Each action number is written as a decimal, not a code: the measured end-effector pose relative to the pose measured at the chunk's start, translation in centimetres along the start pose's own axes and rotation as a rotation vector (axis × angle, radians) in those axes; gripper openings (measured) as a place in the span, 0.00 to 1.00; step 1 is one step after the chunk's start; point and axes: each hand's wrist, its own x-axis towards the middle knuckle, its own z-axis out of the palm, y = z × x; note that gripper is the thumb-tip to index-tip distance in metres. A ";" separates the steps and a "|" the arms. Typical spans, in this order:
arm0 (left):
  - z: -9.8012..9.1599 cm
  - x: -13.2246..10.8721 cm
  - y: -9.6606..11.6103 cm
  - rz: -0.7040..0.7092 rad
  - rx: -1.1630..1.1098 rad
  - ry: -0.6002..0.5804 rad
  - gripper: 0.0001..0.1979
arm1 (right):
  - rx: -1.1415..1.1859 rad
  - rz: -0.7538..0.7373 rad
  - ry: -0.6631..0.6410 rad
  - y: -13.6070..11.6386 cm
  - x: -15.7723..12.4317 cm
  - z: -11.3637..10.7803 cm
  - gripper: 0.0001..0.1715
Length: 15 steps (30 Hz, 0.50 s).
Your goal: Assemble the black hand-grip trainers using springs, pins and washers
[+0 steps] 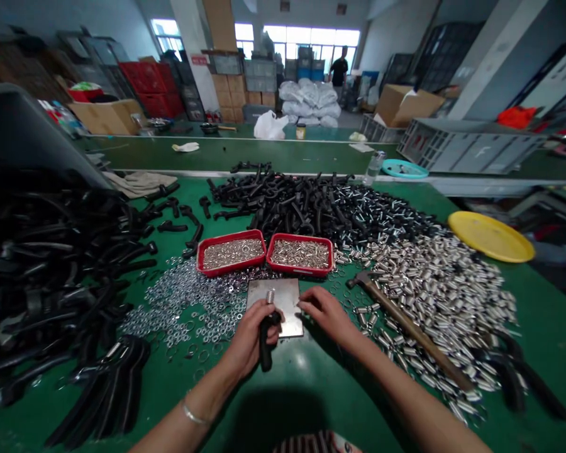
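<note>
My left hand [252,336] is closed around a black handle [265,351] that stands upright with a silver threaded insert [270,296] at its top, over a small steel plate [278,306]. My right hand [323,313] rests on the plate's right edge with its fingers curled; whether it holds a small part I cannot make out. A hammer [408,327] with a wooden shaft lies just right of that hand. Two red trays [231,251] [300,253] of small metal parts sit just beyond the plate.
Loose washers [188,302] spread left of the plate. Silver sleeves [448,296] heap on the right, black handles [51,270] pile on the left and at the back [302,201]. A yellow lid [490,236] lies far right. A person [339,69] stands far off.
</note>
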 end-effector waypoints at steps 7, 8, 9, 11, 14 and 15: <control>0.1 3.6 0.4 0.201 0.130 0.084 0.17 | -0.913 0.127 0.012 3.7 -0.5 -3.6 0.08; 0.4 4.1 0.2 0.227 0.165 0.085 0.17 | -0.932 0.125 0.004 3.6 -0.2 -3.7 0.09; 0.6 4.7 -0.1 0.256 0.187 0.098 0.18 | -0.939 0.117 -0.002 3.5 0.1 -3.7 0.10; 1.0 5.5 -0.6 0.307 0.203 0.146 0.18 | -0.943 0.087 -0.007 2.9 0.6 -3.8 0.12; 1.3 5.8 -1.0 0.361 0.214 0.213 0.19 | -0.709 -0.003 0.090 1.4 0.9 -3.7 0.11; 1.4 5.8 -1.0 0.378 0.225 0.212 0.19 | -0.529 -0.020 0.136 0.7 1.0 -3.3 0.09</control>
